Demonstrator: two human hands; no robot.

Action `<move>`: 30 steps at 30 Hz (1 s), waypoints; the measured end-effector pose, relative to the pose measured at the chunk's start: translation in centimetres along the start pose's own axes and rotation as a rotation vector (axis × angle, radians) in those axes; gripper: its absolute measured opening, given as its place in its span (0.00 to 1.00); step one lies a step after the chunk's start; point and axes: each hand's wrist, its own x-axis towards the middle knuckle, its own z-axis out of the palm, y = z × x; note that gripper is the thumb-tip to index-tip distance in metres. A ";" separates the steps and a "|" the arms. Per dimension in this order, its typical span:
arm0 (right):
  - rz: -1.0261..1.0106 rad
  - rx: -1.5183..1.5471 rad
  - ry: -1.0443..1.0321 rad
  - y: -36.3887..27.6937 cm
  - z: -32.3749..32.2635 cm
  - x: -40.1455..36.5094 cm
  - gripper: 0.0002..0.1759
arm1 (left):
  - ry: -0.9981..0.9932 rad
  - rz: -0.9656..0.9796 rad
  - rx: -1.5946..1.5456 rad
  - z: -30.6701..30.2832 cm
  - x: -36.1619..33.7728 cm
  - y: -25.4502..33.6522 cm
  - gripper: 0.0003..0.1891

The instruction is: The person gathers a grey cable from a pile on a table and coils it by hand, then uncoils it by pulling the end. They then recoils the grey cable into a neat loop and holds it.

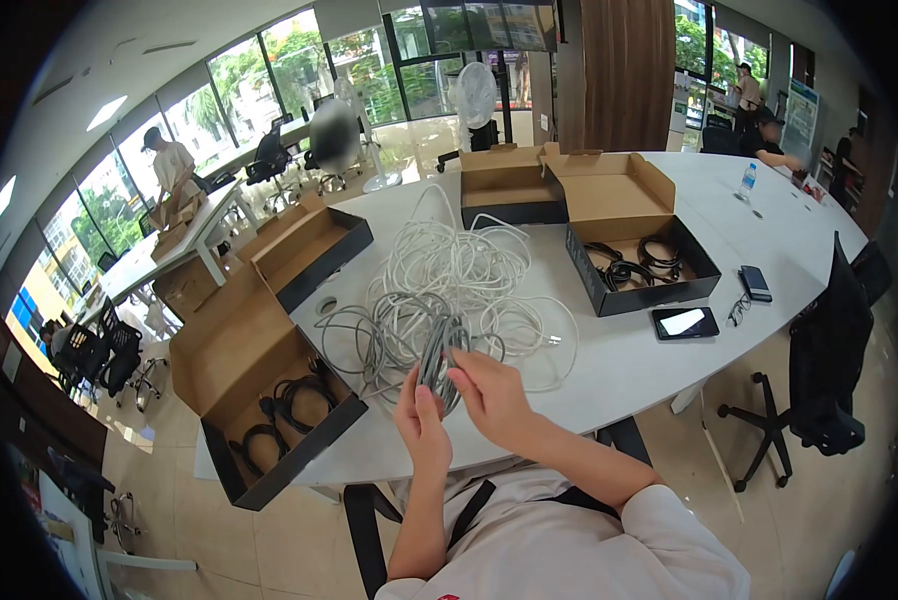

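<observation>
In front of me, my left hand (424,425) is closed around the lower part of a coiled grey cable (441,345). My right hand (491,395) grips the same coil from the right side, fingers bent around its loops. The coil is held above the table's near edge. Just beyond it lies a large tangled heap of white cables (454,255), with loose grey cable (369,335) on its left side. A cable end with a small plug (553,341) rests on the table to the right of my hands.
Open cardboard boxes surround the heap: a left box (344,428) and a right box (659,297) contain black cables. A tape roll (326,306), phone (684,322), dark flat device (755,283), glasses (739,309) and bottle (747,180) are on the table (609,365). Other people are farther off.
</observation>
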 end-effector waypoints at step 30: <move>0.410 -0.196 -0.490 -0.5 -1.4 -0.5 0.23 | 0.012 -0.082 -0.296 -3.3 2.6 0.6 0.15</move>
